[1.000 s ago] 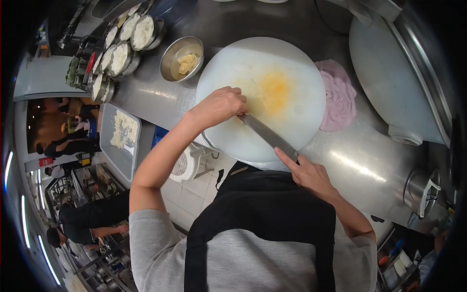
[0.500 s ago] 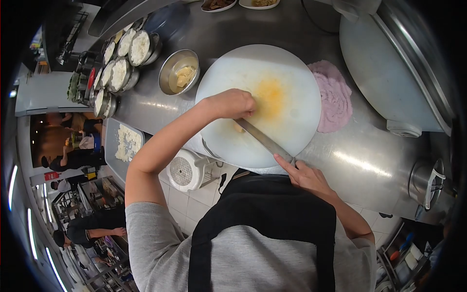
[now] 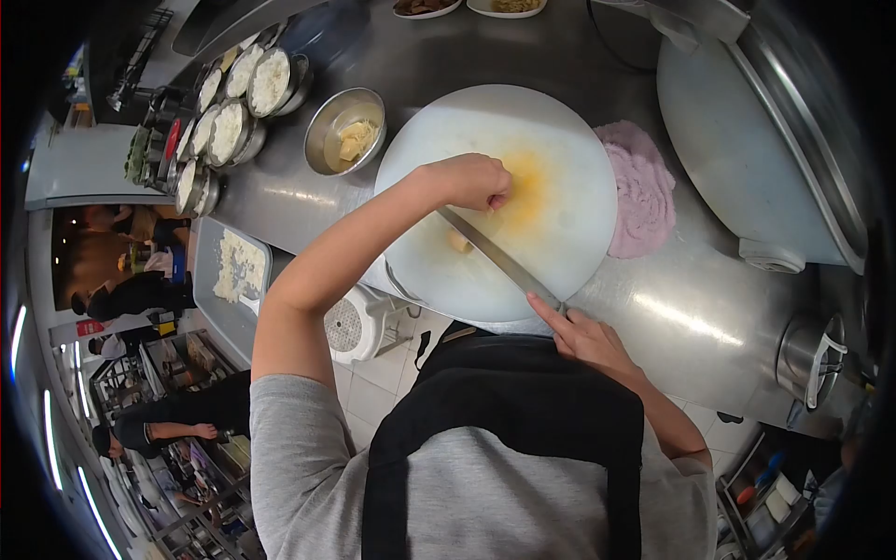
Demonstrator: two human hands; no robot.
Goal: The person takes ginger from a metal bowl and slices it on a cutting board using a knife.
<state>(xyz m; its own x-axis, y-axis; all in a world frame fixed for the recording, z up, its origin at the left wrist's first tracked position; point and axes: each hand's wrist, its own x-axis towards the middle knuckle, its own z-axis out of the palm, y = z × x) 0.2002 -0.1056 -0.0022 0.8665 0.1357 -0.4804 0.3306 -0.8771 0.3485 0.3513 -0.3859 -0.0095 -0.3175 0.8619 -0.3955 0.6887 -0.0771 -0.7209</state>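
On the round white cutting board (image 3: 560,252), my right hand (image 3: 593,341) grips a kitchen knife (image 3: 509,266) by its handle, index finger stretched along the blade. The blade slants up to the left across the board. My left hand (image 3: 478,181) is closed with its fingers curled down, just beyond the blade near a yellow stain. What its fingers hold, if anything, is too small to make out. A small pale-yellow piece (image 3: 458,242) lies on the near side of the blade. Left of the board, a metal bowl (image 3: 320,159) holds pale-yellow food pieces (image 3: 356,140).
Several metal bowls of white chopped food (image 3: 227,133) cluster at the upper left. A tray (image 3: 262,271) with white crumbly food stands below them. A pink cloth (image 3: 644,201) lies right of the board, near a large rounded container (image 3: 737,159). Other people are at far left.
My left hand has moved right and slightly away from me, off the blade, exposing more of its far end. My right hand stays almost in place on the knife.
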